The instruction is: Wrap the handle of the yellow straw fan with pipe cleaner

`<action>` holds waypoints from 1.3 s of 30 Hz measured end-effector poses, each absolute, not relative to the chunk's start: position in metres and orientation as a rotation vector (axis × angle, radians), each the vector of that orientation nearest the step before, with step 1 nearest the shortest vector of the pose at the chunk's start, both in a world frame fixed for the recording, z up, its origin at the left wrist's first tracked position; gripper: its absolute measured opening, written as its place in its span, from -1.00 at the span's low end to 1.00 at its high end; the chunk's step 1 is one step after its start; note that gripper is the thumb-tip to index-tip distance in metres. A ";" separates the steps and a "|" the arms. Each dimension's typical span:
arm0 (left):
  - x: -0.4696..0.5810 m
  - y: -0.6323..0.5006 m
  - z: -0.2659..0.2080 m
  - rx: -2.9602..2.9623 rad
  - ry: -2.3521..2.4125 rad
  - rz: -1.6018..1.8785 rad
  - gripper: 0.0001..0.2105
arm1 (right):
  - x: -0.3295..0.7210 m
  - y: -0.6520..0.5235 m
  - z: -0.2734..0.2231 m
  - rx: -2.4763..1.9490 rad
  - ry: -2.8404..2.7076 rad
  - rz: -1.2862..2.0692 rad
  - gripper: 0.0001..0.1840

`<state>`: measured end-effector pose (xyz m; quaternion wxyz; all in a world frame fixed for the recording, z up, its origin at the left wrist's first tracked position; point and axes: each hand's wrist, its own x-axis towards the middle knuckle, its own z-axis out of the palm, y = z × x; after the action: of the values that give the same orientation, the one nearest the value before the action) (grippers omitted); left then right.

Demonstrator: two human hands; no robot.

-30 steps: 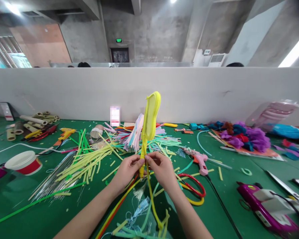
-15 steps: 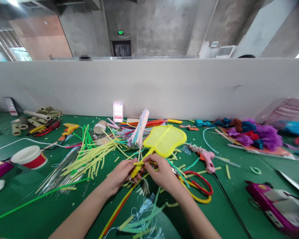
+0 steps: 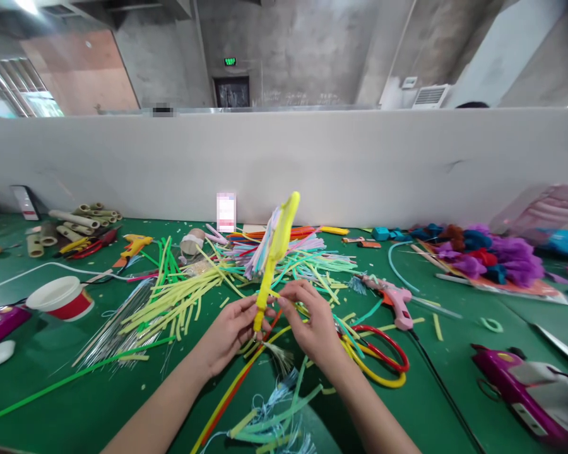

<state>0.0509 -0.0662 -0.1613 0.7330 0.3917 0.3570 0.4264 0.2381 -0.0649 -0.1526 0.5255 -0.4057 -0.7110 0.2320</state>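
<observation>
A yellow hand fan (image 3: 278, 243) stands upright and edge-on between my hands. My left hand (image 3: 234, 328) is closed round its yellow-wrapped handle. A pale tassel (image 3: 279, 356) hangs below the handle's end. My right hand (image 3: 310, 315) pinches a yellow pipe cleaner (image 3: 275, 294) where it leaves the handle. Behind the fan stands a bundle of pastel pipe cleaners (image 3: 260, 255). Red and yellow-handled scissors (image 3: 383, 356) lie just right of my right hand, and light-blue tassels (image 3: 277, 397) lie in front.
Yellow cut strips (image 3: 175, 293) and thin metal wires (image 3: 120, 328) spread at left, beside a paper cup (image 3: 61, 299). A pink glue gun (image 3: 394, 302) lies at right with its black cord. A purple device (image 3: 525, 391) sits at far right. A white partition (image 3: 284, 164) bounds the green table.
The fan has turned from showing its broad yellow face to edge-on, and now points more upright. Both hands keep hold near the handle.
</observation>
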 end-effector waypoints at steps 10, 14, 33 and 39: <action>0.027 -0.070 -0.162 0.673 0.791 0.970 -0.73 | 0.220 -0.066 -0.159 -1.119 -1.824 0.751 -0.81; 0.025 -0.072 -0.155 0.733 0.773 1.016 -0.67 | 0.225 -0.067 -0.150 -1.117 -1.779 0.654 -0.87; 0.022 -0.096 -0.162 0.835 1.121 1.072 -0.46 | 0.204 -0.073 -0.165 -1.047 -2.123 0.574 -0.87; 0.026 -0.099 -0.158 0.839 1.177 1.070 -0.48 | 0.203 -0.075 -0.167 -1.060 -2.084 0.627 -0.89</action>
<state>0.0259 -0.0992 -0.1583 0.6223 0.3650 0.5123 0.4659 0.2028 -0.0753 -0.1673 0.3526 -0.4097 -0.8057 0.2422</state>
